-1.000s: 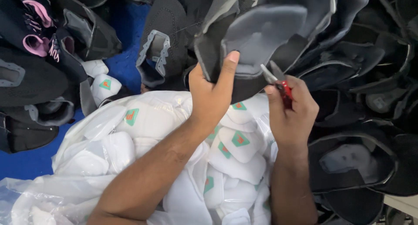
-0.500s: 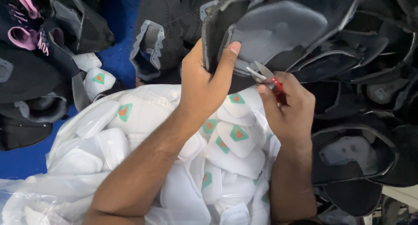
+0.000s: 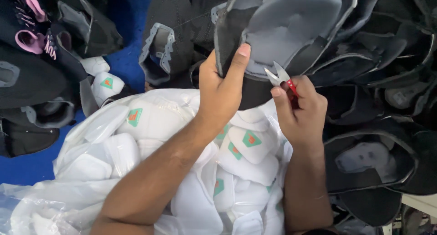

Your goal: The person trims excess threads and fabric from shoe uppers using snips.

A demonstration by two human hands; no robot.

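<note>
Nearest: clear plastic bag [image 3: 68, 189] heaped with white padded pieces [image 3: 150, 121], each with a small green patch label with an orange mark, on the blue surface [image 3: 27, 166]. Above it, left hand [image 3: 221, 91] pinches the lower edge of a dark shoe upper with grey lining [image 3: 291, 21], thumb up on the lining; right hand [image 3: 300, 110] closed round red-handled thread snips [image 3: 282, 78], blades open at that edge. Beyond and at both sides: piles of black uppers [image 3: 378, 62], pink loops [image 3: 29, 37] at far left corner.

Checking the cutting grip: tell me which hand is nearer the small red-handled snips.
Right. The right hand holds the snips; the left hand grips the dark shoe upper beside them.
</note>
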